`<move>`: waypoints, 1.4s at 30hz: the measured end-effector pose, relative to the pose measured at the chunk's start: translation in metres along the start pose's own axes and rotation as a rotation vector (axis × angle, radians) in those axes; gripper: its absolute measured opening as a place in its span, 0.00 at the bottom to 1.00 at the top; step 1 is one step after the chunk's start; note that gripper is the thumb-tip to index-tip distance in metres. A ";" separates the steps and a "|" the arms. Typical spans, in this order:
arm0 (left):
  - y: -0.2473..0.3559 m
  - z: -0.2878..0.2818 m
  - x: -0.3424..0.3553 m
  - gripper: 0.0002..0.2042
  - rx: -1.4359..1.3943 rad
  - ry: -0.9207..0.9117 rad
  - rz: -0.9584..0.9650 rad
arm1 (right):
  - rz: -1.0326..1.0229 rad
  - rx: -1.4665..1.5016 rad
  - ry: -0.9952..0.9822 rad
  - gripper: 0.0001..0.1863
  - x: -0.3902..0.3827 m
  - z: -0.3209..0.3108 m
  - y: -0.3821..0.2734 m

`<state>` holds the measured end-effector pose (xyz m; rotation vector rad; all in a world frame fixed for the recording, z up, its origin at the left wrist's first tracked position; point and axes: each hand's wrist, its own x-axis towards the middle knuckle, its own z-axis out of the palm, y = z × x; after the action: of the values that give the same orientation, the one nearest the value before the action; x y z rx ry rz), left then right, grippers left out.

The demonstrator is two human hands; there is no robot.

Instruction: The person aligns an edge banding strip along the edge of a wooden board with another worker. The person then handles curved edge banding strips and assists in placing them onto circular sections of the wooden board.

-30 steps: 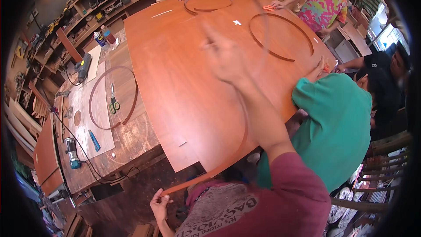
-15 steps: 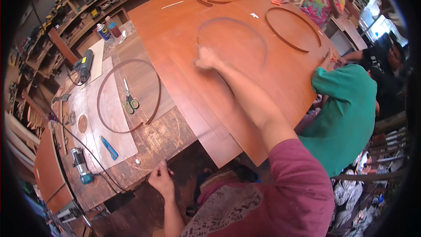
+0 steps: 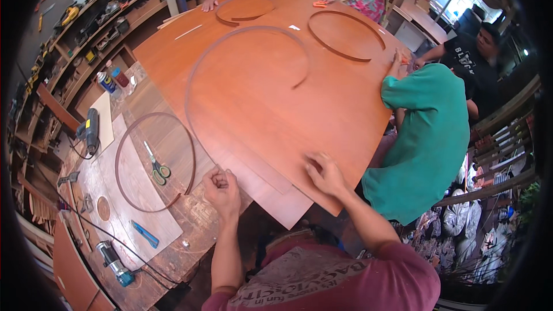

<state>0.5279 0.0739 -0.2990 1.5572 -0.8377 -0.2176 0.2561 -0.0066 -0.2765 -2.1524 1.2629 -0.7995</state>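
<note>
A long thin brown strip, bent into a wide open loop, lies across the large orange-brown board. One of its ends runs down to my left hand, which is closed on it over the board's near left corner. My right hand hovers or rests at the near right part of the board; motion smears its fingers. Beside my left hand, another curved strip rests on the workbench around green-handled scissors.
Two more curved strips, one at the right and one farther back, lie on the board. The bench holds a blue cutter knife, a trim router and a heat gun. Several people stand around, one in green close by.
My right hand has drawn back from the middle of the board to its near edge. My left hand has come up from below the bench edge. The view has shifted, and the long strip's loop shows wider.
</note>
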 end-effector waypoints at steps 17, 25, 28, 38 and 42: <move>0.092 0.229 -0.089 0.20 0.660 -0.745 0.249 | -0.021 0.308 0.160 0.06 -0.097 -0.086 0.079; 0.125 0.126 -0.166 0.25 0.181 -0.622 0.347 | -0.054 0.403 0.160 0.05 -0.137 -0.101 0.097; 0.120 0.074 -0.193 0.19 0.183 -0.447 0.158 | -0.033 0.479 0.053 0.05 -0.145 -0.088 0.094; 0.054 -0.061 -0.154 0.13 0.481 0.066 0.170 | -0.072 0.538 -0.103 0.06 -0.157 -0.042 0.028; -0.021 -0.124 -0.123 0.19 0.658 0.108 0.137 | -0.078 0.505 -0.138 0.05 -0.187 -0.011 -0.006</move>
<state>0.5207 0.2457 -0.3356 2.0861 -0.9809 0.2700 0.1779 0.1614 -0.3077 -1.8145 0.8043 -0.8747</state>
